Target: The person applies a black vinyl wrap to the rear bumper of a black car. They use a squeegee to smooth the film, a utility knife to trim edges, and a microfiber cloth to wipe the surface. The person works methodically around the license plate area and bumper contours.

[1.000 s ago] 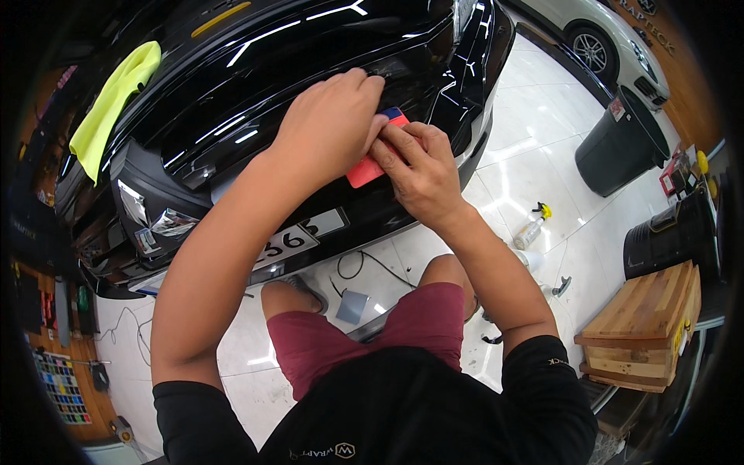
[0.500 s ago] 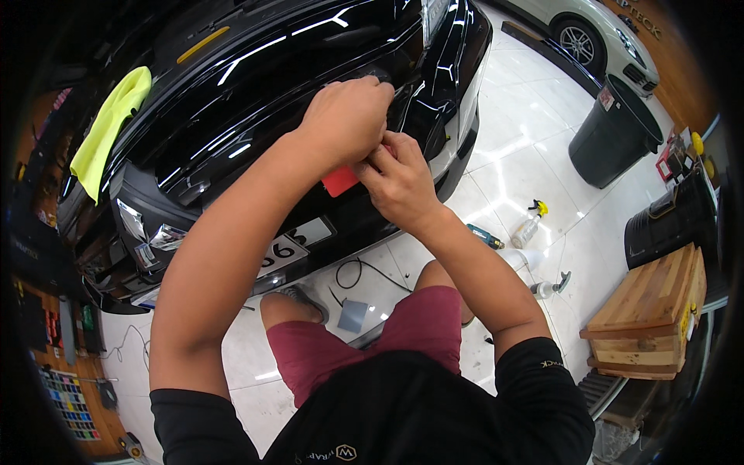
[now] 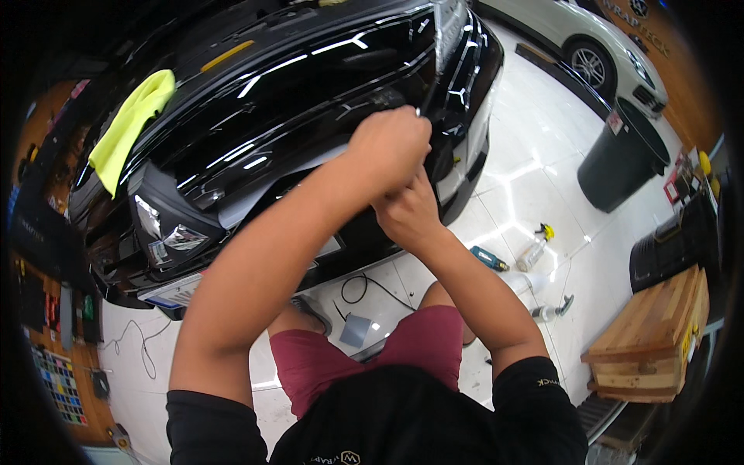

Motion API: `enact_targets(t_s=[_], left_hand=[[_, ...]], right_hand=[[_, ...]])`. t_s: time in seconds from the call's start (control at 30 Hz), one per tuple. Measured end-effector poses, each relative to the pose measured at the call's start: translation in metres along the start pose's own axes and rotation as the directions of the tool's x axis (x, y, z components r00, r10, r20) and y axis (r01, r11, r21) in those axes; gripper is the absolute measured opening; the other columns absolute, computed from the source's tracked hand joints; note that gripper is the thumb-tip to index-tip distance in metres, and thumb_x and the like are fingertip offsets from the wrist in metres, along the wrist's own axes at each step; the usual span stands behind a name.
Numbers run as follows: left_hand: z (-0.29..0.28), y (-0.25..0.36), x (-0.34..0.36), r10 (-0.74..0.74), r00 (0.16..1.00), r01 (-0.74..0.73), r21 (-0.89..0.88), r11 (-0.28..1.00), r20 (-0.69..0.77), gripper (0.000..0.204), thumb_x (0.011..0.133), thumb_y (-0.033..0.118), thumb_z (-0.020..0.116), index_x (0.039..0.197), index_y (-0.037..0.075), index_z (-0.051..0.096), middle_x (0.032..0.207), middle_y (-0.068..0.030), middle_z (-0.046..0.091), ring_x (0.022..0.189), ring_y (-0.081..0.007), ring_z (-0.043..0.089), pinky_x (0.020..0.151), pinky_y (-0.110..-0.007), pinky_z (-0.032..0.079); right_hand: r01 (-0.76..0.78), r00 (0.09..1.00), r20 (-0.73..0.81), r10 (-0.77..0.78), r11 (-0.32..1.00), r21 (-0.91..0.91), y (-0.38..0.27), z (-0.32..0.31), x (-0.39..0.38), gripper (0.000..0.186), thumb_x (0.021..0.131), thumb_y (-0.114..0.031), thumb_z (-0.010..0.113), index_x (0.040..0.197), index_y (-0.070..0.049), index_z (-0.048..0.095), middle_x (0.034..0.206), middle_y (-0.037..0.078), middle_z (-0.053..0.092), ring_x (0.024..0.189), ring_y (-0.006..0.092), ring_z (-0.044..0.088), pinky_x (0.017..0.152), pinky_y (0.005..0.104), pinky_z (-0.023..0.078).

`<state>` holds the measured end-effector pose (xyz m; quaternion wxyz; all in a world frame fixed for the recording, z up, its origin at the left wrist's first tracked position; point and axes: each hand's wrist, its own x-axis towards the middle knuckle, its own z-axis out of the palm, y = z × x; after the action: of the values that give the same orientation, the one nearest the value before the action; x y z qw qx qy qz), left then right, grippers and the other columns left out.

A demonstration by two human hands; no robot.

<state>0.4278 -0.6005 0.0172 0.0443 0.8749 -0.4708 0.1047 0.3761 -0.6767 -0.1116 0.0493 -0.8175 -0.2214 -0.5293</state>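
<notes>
The widest surface is formed by a floor of pale, glossy tiles [image 3: 535,116], on which light strips are mirrored. On it one black car [image 3: 310,93] is seen, its rear panels smooth, curved and polished, broken by long ridges; it fills the upper middle, and both hands are held in front of it. One white car [image 3: 542,15] with a spoked wheel is partly shown at the upper right. Below it one dark plastic bin [image 3: 620,159], round and tapered, is set on the tiles, and one box of striped brown wood [image 3: 643,337], flat-topped and hard-edged, is seen lower right. One soft yellow-green cloth [image 3: 136,120] is draped in folds over the black car's left side. Two bottles are counted on the floor: a clear one with a yellow spray head [image 3: 533,253] and a pale one with a grey head [image 3: 545,313]. Just beside them one teal tool [image 3: 488,258] is laid.

The left arm is bent at the elbow and reached across the body; the left hand [image 3: 391,147] is curled, knuckles up. The right hand [image 3: 411,211] is raised beneath it, touching, fingers bent narrow. What is gripped by either cannot be told; at the left fingertips a tiny pale glint [image 3: 418,112] is visible.
</notes>
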Motion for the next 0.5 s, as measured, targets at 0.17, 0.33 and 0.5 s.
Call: enact_targets(t_s=[0.17, 0.33, 0.5], left_hand=[[-0.002, -0.026, -0.094, 0.005, 0.891, -0.003, 0.006, 1.000, -0.454, 0.024, 0.086, 0.014, 0.073, 0.107, 0.003, 0.071, 0.104, -0.0149, 0.067, 0.101, -0.0345, 0.063, 0.090, -0.044, 0.048], [-0.015, -0.066, -0.210, -0.252, 0.853, 0.352, 0.147, 0.925, -0.457, 0.033, 0.083, 0.012, 0.076, 0.113, 0.004, 0.067, 0.107, -0.0132, 0.064, 0.101, -0.0342, 0.060, 0.087, -0.045, 0.046], [-0.008, -0.097, -0.269, -0.345, 0.827, 0.397, 0.027, 0.918, -0.443, 0.022, 0.088, 0.008, 0.072, 0.107, -0.001, 0.066, 0.093, -0.0161, 0.062, 0.085, -0.0362, 0.060, 0.077, -0.039, 0.048]], right_hand=[[-0.017, 1.000, -0.002, 0.017, 0.999, 0.044, 0.002, -0.003, 0.018, 0.035, 0.080, -0.014, 0.064, 0.112, 0.000, 0.069, 0.117, 0.015, 0.064, 0.107, 0.0330, 0.058, 0.097, 0.0481, 0.045], [-0.034, 0.999, 0.022, 0.034, 0.999, 0.004, -0.009, -0.005, 0.038, 0.034, 0.080, -0.005, 0.063, 0.114, -0.003, 0.069, 0.115, 0.012, 0.066, 0.104, 0.0306, 0.060, 0.092, 0.0444, 0.048], [0.022, 0.999, 0.034, -0.025, 0.997, 0.080, -0.021, -0.008, 0.041, 0.037, 0.081, -0.008, 0.063, 0.117, -0.003, 0.067, 0.115, 0.011, 0.066, 0.107, 0.0299, 0.059, 0.094, 0.0448, 0.046]])
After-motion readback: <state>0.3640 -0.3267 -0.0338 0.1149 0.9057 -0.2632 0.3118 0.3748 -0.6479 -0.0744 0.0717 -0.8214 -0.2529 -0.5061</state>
